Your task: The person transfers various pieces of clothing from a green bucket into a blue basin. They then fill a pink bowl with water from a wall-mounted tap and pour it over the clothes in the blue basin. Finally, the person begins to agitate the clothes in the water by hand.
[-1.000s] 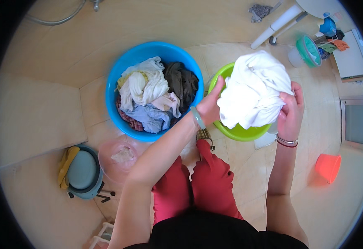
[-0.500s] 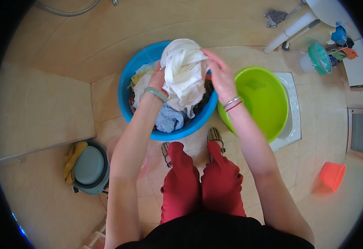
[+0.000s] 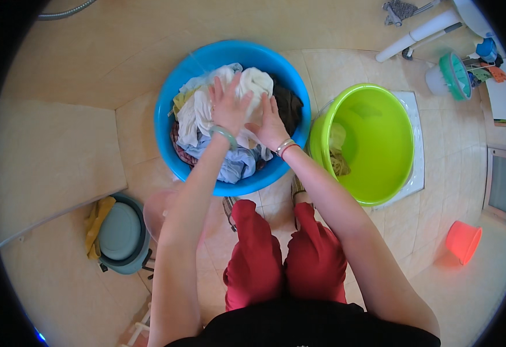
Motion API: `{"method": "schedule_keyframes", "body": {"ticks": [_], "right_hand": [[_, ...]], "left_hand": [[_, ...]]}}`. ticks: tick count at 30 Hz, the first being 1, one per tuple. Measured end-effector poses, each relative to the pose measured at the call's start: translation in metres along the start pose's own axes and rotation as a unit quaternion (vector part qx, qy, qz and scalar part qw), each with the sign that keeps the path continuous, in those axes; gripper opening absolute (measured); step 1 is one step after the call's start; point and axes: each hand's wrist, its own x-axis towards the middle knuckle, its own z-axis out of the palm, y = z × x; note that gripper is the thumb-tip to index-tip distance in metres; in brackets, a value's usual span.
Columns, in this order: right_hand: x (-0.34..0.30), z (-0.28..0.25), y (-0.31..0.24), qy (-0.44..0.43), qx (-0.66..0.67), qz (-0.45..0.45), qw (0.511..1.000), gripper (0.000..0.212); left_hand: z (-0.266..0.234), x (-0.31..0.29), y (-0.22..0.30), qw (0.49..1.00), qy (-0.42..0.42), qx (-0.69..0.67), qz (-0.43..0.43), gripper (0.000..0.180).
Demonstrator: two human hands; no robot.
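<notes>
A large blue basin holds a heap of laundry: a white garment, other white pieces, light-blue cloth, a yellowish piece and dark cloth. Over the heap, my left hand has its fingers spread, palm down on or just above the white cloth. Beside it on the right, my right hand reaches in with fingers stretched apart, close to the white garment. Neither hand grips anything. Whether the fingertips press on the cloth is hard to tell.
Right of the basin stands a lime-green tub with some yellowish-brown cloth inside, beside a white floor pan. A small red bucket lies further right. At left are a grey-blue basin and a pink basin.
The white garment that both hands held up over the blue basin now lies on the heap, let go. Both hands have opened, and the view has shifted slightly.
</notes>
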Motion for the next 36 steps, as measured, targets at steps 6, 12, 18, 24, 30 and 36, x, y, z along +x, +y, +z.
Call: {"method": "schedule_keyframes", "body": {"ticks": [6, 12, 18, 24, 30, 36], "right_hand": [[-0.011, -0.052, 0.005, 0.039, -0.020, -0.047, 0.998, 0.035], [-0.051, -0.181, 0.037, 0.221, 0.277, 0.043, 0.934, 0.018], [-0.065, -0.199, 0.200, 0.012, -0.104, 0.254, 0.961, 0.040], [-0.061, -0.170, 0.299, -0.141, -0.223, 0.295, 0.918, 0.061], [-0.053, -0.138, 0.355, -0.155, -0.238, 0.286, 0.915, 0.061], [-0.058, -0.150, 0.362, -0.151, -0.220, 0.307, 0.913, 0.052]], "left_hand": [[0.032, -0.030, 0.021, 0.975, -0.169, 0.140, -0.025, 0.051], [0.034, -0.028, 0.104, 0.981, 0.022, -0.174, 0.087, 0.033], [0.078, -0.046, 0.201, 0.931, -0.098, -0.247, 0.252, 0.033], [0.134, -0.057, 0.218, 0.919, -0.188, -0.180, 0.297, 0.028], [0.142, -0.058, 0.215, 0.909, -0.217, -0.097, 0.343, 0.032], [0.140, -0.058, 0.226, 0.904, -0.266, 0.005, 0.336, 0.031]]}}
